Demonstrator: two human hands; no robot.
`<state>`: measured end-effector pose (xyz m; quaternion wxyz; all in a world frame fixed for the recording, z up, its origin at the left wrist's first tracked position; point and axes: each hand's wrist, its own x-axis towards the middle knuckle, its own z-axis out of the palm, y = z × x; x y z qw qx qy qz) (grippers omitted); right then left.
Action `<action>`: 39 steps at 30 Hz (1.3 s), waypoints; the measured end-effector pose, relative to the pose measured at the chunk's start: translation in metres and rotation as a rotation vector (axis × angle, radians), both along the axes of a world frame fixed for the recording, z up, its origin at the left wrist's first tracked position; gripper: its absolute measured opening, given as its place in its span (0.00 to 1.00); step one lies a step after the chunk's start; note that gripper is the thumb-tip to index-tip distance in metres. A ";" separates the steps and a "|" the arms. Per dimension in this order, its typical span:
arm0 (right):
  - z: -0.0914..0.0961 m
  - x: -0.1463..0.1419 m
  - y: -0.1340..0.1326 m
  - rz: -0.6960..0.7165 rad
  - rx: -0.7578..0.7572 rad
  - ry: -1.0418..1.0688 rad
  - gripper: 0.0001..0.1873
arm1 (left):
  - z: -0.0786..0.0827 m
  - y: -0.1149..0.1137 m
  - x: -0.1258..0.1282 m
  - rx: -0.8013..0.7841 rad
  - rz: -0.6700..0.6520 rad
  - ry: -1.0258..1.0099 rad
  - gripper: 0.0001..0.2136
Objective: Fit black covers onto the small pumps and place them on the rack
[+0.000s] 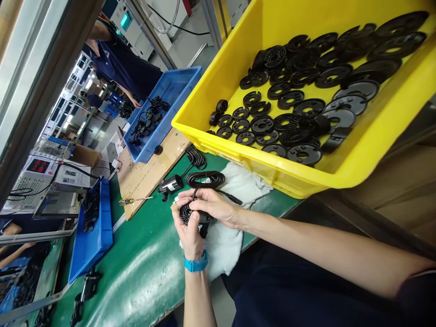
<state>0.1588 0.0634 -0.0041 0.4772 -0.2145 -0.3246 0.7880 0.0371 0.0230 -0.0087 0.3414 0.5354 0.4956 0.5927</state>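
Observation:
My left hand (189,232), with a blue band on its wrist, and my right hand (210,205) are both closed on a small black pump part with a slotted round face (186,212), held over a white cloth (235,213). A black cable runs from it to a coiled bundle (205,179) just beyond my fingers. Another small black pump (169,185) lies on the green mat (143,268) beside the coil. A yellow bin (374,150) of several black round slotted discs (293,109) sits tilted above my right arm.
A screwdriver (131,200) lies on a cardboard sheet (150,170). A blue tray (177,86) with black parts stands beyond it, with another person in dark blue (126,68) behind. A second blue tray (93,231) and a test meter (37,170) are at left.

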 end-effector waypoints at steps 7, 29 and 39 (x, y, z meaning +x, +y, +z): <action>-0.003 -0.004 -0.005 -0.102 0.055 -0.009 0.20 | 0.001 -0.002 0.005 0.017 0.014 0.049 0.15; 0.025 0.025 -0.002 -0.236 0.515 -0.534 0.27 | 0.005 -0.008 0.013 0.126 0.022 0.211 0.13; 0.025 0.027 -0.010 -0.532 1.013 -1.026 0.10 | 0.002 -0.003 0.013 0.062 -0.054 0.099 0.19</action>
